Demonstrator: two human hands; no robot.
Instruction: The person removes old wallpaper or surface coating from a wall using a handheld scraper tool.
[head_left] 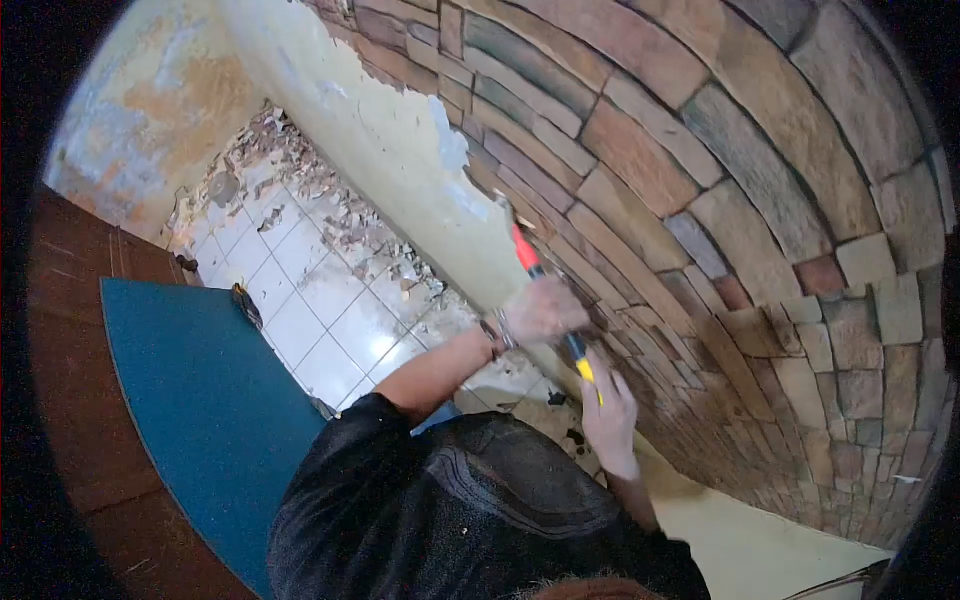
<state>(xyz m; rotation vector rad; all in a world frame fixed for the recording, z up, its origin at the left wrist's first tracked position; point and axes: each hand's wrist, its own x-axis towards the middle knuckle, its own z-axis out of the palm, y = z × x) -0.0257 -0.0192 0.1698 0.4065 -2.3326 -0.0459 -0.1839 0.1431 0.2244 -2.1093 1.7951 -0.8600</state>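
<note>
My left hand [545,310], with bracelets at its wrist, is closed around the middle of a long-handled scraper [525,250] with a red, black and yellow handle. Lower down, my right hand [610,418] grips the yellow end of that handle. The scraper's metal tip meets the ragged edge of the stone-patterned wallpaper [640,150]; its exact shape is blurred. Beside the tip, bare cream wall [400,140] shows where the covering is torn off.
Torn scraps [365,235] lie along the wall's foot on white floor tiles [290,300]. A blue-green board [210,400] stands at the left against brown wood [80,390], with a dark tool [246,305] at its corner. The far wall [160,110] has peeling, stained paint.
</note>
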